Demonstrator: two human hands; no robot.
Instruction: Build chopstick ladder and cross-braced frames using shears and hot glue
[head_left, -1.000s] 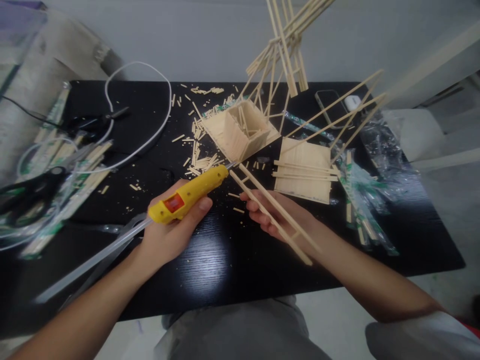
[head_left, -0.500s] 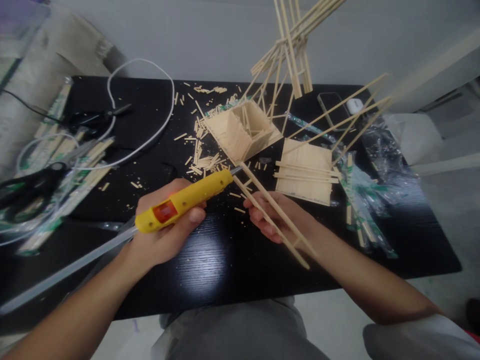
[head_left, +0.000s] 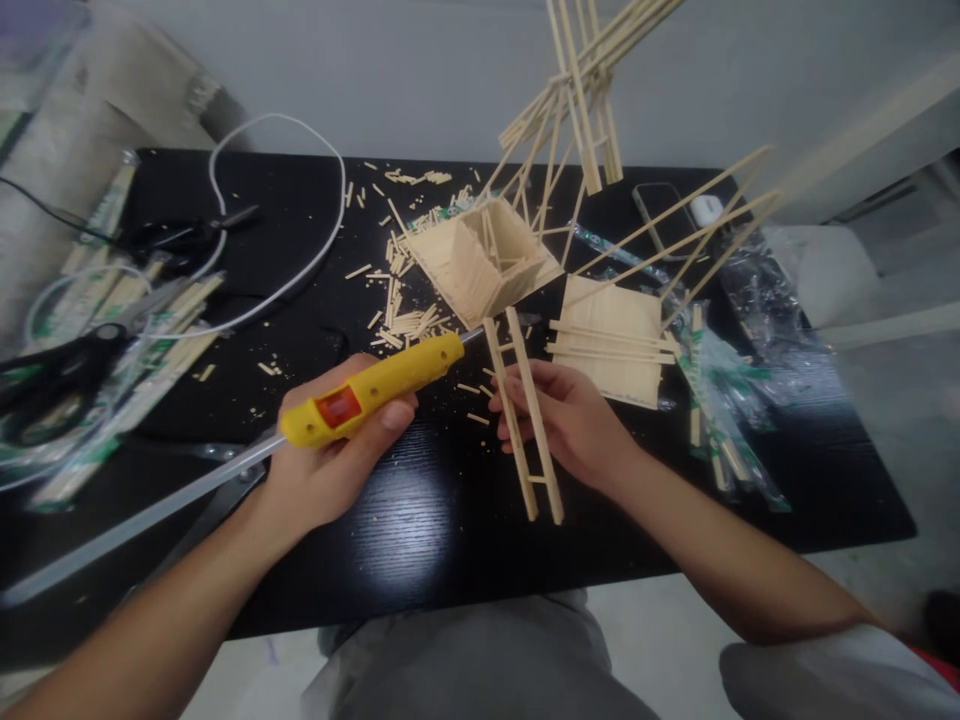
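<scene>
My left hand point(head_left: 334, 450) is wrapped round a yellow hot glue gun point(head_left: 375, 390), with a long translucent glue stick point(head_left: 150, 520) coming out of its back end. The gun's metal nozzle lies close to the upper end of a small ladder-like frame point(head_left: 531, 415); I cannot tell whether they touch. Two parallel wooden sticks joined by short crosspieces make up that frame. It is gripped in the fingers of my right hand point(head_left: 570, 415), partly hidden behind it. Beyond the nozzle stands a wooden model point(head_left: 487, 260), a walled box on a flat base with tall sticks behind.
A square wooden panel point(head_left: 611, 335) with sticks lies right of centre. Short stick pieces point(head_left: 409, 325) litter the black table point(head_left: 420, 560). Scissors point(head_left: 97, 350), wrapped sticks point(head_left: 142, 400) and a white cable point(head_left: 341, 200) are at left; plastic wrappers point(head_left: 739, 390) and a phone point(head_left: 664, 220) at right.
My right hand has turned the ladder-like frame from a slant to nearly upright in view. The glue gun has shifted slightly left, its nozzle staying near the frame's upper end.
</scene>
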